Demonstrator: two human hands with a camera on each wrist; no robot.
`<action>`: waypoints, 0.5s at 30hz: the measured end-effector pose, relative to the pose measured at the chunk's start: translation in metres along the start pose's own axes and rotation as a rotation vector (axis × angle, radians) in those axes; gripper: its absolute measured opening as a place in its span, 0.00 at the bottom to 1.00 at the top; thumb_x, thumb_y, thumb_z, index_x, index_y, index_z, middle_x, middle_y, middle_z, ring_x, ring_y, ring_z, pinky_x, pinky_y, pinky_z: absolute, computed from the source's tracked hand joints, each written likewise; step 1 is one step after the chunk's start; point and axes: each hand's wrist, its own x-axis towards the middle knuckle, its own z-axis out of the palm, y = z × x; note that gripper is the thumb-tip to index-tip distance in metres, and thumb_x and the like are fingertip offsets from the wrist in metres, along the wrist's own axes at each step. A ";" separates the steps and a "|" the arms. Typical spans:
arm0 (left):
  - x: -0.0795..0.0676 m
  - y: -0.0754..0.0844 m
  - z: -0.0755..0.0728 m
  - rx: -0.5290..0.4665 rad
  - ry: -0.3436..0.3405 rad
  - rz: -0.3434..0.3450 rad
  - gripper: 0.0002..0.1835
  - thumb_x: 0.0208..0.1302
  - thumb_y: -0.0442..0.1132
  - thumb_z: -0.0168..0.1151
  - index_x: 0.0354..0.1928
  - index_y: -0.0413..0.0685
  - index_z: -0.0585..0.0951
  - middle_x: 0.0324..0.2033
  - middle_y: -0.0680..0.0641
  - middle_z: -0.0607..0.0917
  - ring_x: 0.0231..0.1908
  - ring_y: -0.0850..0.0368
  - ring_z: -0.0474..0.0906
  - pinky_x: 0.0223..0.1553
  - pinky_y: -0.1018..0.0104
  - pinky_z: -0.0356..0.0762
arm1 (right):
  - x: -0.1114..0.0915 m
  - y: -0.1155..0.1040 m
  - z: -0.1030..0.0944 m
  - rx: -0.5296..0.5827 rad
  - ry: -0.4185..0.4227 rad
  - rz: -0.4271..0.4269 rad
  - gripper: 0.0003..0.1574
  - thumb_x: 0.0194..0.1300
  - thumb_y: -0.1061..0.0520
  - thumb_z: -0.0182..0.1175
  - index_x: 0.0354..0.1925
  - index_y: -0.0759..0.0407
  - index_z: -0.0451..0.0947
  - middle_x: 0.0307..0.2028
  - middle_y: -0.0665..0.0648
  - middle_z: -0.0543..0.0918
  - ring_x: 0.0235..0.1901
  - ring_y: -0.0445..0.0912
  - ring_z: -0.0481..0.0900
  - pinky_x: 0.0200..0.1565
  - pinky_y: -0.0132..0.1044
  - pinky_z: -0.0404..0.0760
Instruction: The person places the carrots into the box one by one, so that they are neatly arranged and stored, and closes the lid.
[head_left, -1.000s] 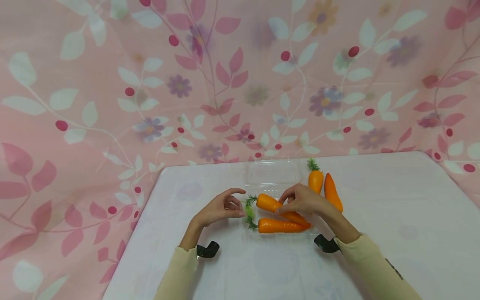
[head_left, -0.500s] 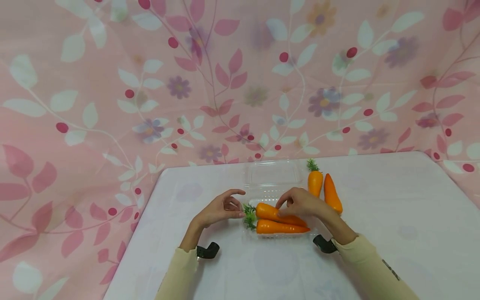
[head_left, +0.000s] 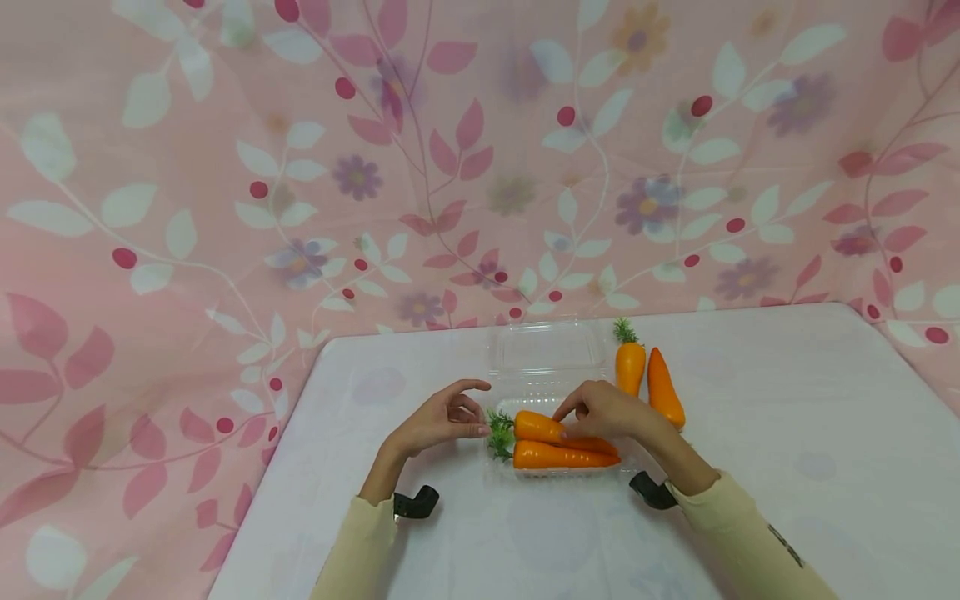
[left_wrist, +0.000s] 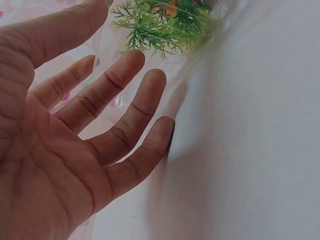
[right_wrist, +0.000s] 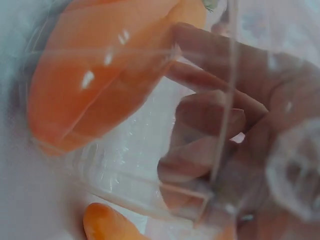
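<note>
Two orange carrots with leafy green tops lie side by side in a clear plastic clamshell box (head_left: 510,392) in the head view. My right hand (head_left: 611,410) reaches in from the right and pinches the upper carrot (head_left: 531,426) at mid-length with thumb and index finger. Right below it lies the lower carrot (head_left: 551,455), its tip pointing right. In the right wrist view the clear box wall stands in front of part of my hand. My left hand (head_left: 438,421), fingers spread and loosely bent, is beside the box's left end, near the green leaves (left_wrist: 162,25).
The box's clear lid (head_left: 547,346) lies folded back behind it. Right of the box are a carrot with leaves (head_left: 630,367) and a leafless carrot (head_left: 664,387). A pink floral curtain (head_left: 480,167) hangs behind the white table (head_left: 787,400).
The right hand has brought the upper carrot down and toward the front, so it now lies alongside the lower one instead of slanting across it. The left hand has stayed in place.
</note>
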 end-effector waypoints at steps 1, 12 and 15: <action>0.000 0.000 0.000 0.000 0.000 0.000 0.38 0.59 0.40 0.73 0.69 0.45 0.67 0.41 0.45 0.84 0.42 0.49 0.82 0.51 0.59 0.78 | -0.001 0.000 0.000 -0.002 0.006 -0.008 0.14 0.60 0.57 0.70 0.45 0.57 0.87 0.14 0.48 0.65 0.15 0.42 0.62 0.23 0.30 0.61; 0.000 0.000 0.001 0.002 0.012 -0.015 0.37 0.58 0.37 0.73 0.69 0.45 0.68 0.41 0.43 0.84 0.42 0.48 0.82 0.52 0.56 0.77 | -0.011 -0.008 -0.016 -0.025 0.068 -0.019 0.15 0.61 0.57 0.70 0.46 0.61 0.85 0.17 0.49 0.65 0.18 0.42 0.62 0.22 0.30 0.61; 0.001 -0.001 0.001 -0.005 0.011 -0.010 0.38 0.58 0.36 0.73 0.69 0.45 0.67 0.41 0.43 0.84 0.42 0.47 0.81 0.51 0.56 0.78 | -0.013 -0.009 -0.019 -0.022 0.075 -0.037 0.15 0.62 0.57 0.69 0.46 0.63 0.85 0.17 0.50 0.66 0.18 0.43 0.62 0.22 0.30 0.61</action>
